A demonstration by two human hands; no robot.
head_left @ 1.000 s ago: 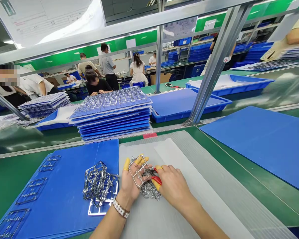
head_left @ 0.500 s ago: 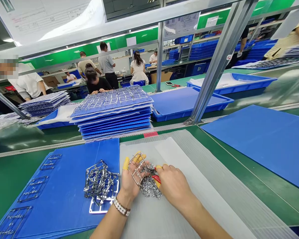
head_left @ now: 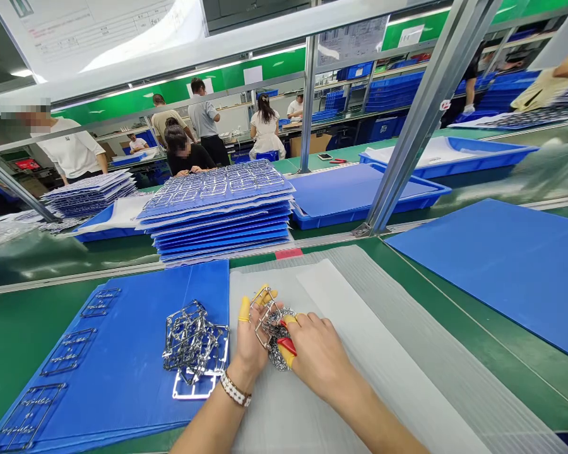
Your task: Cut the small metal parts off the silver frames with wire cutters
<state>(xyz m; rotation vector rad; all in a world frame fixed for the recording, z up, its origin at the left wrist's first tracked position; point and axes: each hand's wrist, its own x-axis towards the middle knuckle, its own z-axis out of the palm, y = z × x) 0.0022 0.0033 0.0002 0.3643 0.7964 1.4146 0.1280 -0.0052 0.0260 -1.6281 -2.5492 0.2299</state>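
In the head view, the right hand (head_left: 316,353) now sits closer to the left hand (head_left: 252,340), and the metal frame (head_left: 266,320) is turned more edge-on to the camera. The red-handled tool (head_left: 286,345) therefore seems to be at the frame's near side, probably working on it directly, though its tips are hidden. The right hand is closed around the tool's handles. The left hand lies palm up with the thumb spread away and the frame across its fingers; how firmly those fingers grip cannot be told. Just beneath, small metal pieces (head_left: 278,360) lie heaped on the pale sheet (head_left: 284,416). The tangled frames (head_left: 192,347) on the blue sheet (head_left: 127,378) look undisturbed.

As for writing, the big printed notice (head_left: 118,28) carries ruled lines and rows of text too faint to read. The round sticker (head_left: 445,105) on the metal post has a red mark, otherwise illegible, and the pink label (head_left: 288,253) shows no readable words. The laid-out frames (head_left: 66,357) enclose script-like shapes that cannot be deciphered. No brand is readable.
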